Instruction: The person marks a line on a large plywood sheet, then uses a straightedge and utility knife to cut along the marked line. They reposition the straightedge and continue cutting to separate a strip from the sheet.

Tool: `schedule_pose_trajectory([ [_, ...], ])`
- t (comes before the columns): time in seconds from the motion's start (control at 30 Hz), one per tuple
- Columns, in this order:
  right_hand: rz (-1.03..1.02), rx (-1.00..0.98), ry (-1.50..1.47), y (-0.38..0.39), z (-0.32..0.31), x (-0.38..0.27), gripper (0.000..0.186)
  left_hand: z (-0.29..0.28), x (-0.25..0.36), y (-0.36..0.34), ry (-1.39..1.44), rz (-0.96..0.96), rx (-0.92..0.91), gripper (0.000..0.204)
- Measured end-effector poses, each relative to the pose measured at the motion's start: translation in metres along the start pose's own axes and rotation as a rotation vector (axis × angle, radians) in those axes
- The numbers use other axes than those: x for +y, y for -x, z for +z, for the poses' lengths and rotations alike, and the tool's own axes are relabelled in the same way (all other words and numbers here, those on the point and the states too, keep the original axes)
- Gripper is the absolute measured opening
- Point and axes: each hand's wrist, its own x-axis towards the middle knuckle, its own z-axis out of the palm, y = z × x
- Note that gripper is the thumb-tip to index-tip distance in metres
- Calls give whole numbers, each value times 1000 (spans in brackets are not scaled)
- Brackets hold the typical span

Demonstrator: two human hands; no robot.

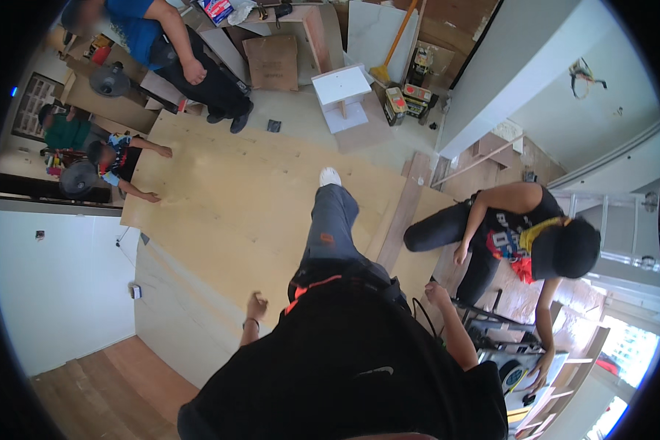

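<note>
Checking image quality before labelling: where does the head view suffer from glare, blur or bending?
Head view: window at lower right is blown out; straight plywood sheet edges bow toward the rim; black vignette rings the frame; left hand and right hand look slightly soft.

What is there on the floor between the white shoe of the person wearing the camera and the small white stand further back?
In the head view, only bare surface lies between the white shoe and the small white stand: the pale plywood sheet, then a strip of grey floor.
</note>
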Motion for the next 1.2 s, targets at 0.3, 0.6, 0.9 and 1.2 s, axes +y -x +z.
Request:
schedule_pose_trajectory([
  [0.3,390,-122,-64,-133,8,-82,37,-253,544,-556,332,667,511,22],
  [0.6,547,-177,-134,-183,-79,-260,35,-357,804,-924,-80,92,939,74],
  [0.9,446,-335,-144,-164,-82,-220,31,-350,797,-872,283,234,1186,58],
  [1.2,-269,19,21,-265,-241,-139,25,-57,486,-192,-69,-16,478,34],
])
